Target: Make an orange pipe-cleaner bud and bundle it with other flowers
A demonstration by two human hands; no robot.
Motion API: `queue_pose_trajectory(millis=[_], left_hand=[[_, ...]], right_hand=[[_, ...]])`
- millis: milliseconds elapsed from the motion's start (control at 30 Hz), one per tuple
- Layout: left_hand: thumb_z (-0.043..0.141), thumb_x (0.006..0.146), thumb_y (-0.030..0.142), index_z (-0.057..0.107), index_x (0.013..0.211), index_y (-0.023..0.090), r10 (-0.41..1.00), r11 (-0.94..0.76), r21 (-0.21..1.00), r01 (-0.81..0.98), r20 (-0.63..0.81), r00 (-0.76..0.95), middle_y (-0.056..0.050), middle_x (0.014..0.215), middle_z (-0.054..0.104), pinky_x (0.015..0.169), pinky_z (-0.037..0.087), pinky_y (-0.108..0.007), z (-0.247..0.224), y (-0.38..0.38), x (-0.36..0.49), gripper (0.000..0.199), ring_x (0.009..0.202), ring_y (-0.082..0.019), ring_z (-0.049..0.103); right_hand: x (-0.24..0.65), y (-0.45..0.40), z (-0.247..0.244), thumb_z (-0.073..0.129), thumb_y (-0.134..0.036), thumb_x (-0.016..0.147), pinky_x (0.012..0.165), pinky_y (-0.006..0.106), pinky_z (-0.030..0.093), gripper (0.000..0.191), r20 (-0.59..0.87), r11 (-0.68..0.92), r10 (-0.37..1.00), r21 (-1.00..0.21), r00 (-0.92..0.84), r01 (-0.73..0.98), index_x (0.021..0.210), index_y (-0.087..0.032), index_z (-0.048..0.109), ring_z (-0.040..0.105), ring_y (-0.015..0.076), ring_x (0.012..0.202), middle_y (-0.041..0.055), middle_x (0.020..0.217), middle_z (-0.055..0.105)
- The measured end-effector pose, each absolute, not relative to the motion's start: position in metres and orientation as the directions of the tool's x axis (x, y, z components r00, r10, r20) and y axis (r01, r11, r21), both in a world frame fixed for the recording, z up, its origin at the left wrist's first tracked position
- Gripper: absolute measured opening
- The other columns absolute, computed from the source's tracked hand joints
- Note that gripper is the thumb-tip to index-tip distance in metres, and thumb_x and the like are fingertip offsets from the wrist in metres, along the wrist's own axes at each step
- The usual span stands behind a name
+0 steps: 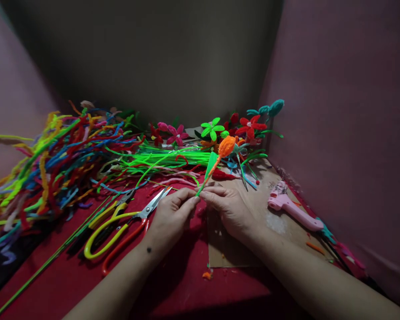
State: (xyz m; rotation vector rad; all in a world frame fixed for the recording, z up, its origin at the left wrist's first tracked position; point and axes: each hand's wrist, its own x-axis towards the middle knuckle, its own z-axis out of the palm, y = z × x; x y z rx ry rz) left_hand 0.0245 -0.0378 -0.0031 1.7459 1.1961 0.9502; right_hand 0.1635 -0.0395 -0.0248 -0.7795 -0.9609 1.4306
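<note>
An orange pipe-cleaner flower (226, 146) with a closed bud stands tilted above my fingers, its stem running down to them. A green leaf (211, 163) lies along that stem. My left hand (174, 212) pinches the lower green end of the stem between thumb and fingers. From the other side my right hand (229, 209) pinches the same stem, fingertips almost touching those of the left. The very bottom of the stem is hidden by the fingers. Close to my left wrist lie scissors (143, 214) with yellow and red handles, blades slightly apart.
Loose coloured pipe cleaners (60, 164) heap at the left, beside a bundle of green ones (173, 158). Finished flowers (250, 126) stand at the back. Pliers (115, 212) lie by the scissors. A pink glue gun (295, 209) rests on cardboard (253, 249) at right.
</note>
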Motion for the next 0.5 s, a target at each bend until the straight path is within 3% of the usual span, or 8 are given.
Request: queue_pose_trajectory(millis=[133,500], left_hand=[[0.055,0.078,0.036,0.056,0.07,0.016,0.948,-0.045,0.984,0.171,-0.012,0.317,0.007,0.046,0.041,0.038,0.029,-0.02,-0.0008,-0.0352,0.0233,0.022,0.036,-0.006,0.036],[0.057,0.077,0.03,0.053,0.064,0.015,0.938,0.004,0.996,0.086,-0.034,0.344,0.006,0.047,0.045,0.038,0.028,-0.017,0.0001,-0.0381,0.0243,0.021,0.035,-0.004,0.037]], right_hand=[[0.1645,-0.0385,-0.0257,0.071,-0.027,0.065,0.073,0.03,0.042,0.011,0.091,0.016,0.987,-0.883,-0.136,-0.469,0.07,-0.017,0.072,0.054,0.0145,0.073,0.0014,0.074,0.064],[0.1675,-0.0334,-0.0283,0.07,-0.021,0.066,0.073,0.029,0.041,0.005,0.143,0.081,0.983,-0.894,-0.111,-0.441,0.07,-0.019,0.073,0.055,0.0141,0.076,0.0012,0.075,0.065]])
